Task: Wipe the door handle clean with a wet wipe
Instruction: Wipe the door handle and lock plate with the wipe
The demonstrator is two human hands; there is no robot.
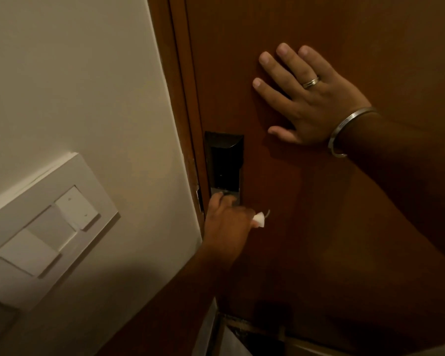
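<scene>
Left hand (226, 222) grip is closed around the door handle, which is hidden under the fingers, so its shape can't be read. A wad of wet wipe (259, 219) pokes out of the right side of that fist, so the wipe sits between palm and handle. Handle is inside the grip, not away from it; no reach needed.

Just above the grip: dark lock plate (225, 163), long axis vertical, running up the door (319, 227) next to the frame edge. The handle seems to spring from the plate's lower end. Judging by how the fist lies, its long axis likely runs sideways, pointing right, away from the frame. Wipe strokes should probably follow that axis.

Up and right of the grip, well apart: right hand (308, 96), fingers spread flat on the door panel, holding nothing, seemingly bracing. Left hand is clearly the nearer one.

Left of the grip: wall with a switch panel (49, 222).
</scene>
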